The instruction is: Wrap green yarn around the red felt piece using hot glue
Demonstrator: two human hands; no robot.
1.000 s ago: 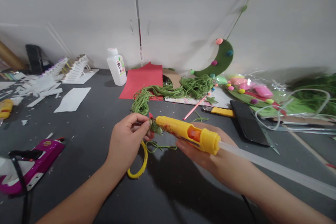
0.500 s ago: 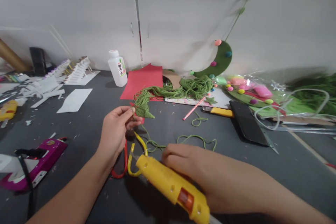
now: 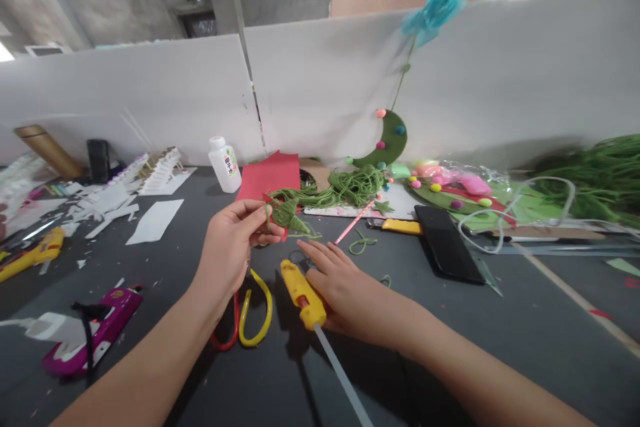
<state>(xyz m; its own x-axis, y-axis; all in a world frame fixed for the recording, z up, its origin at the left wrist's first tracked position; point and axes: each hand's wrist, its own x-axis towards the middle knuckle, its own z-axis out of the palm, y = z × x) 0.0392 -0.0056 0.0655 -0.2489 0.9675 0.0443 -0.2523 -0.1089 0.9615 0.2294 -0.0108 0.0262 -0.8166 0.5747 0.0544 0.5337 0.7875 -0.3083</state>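
My left hand (image 3: 240,233) pinches a small green felt piece (image 3: 297,223) joined to a bundle of green yarn (image 3: 320,197) that trails off to the right. In my right hand (image 3: 345,283) is a yellow glue gun (image 3: 303,293), its nozzle pointing away from me and a long glue stick (image 3: 340,373) protruding from its rear. Some right fingers stretch forward toward the felt piece without touching it; the gun's handle is hidden. Below my left hand lie red and yellow looped handles (image 3: 269,310), apparently of scissors, their working end concealed.
At the back stand a white bottle (image 3: 225,167) and red sheet (image 3: 270,177). A pencil (image 3: 354,221), cutter knife (image 3: 397,226), and black phone (image 3: 447,243) lie rightward. Leftward are a purple power strip (image 3: 100,340) and another yellow glue gun (image 3: 35,255). A decorated green crescent (image 3: 395,140) leans behind.
The head view has tilted upward, showing more wall. The glue gun and right hand have moved forward, closer to the felt piece, and the right fingers have straightened. My left hand keeps its pinch.
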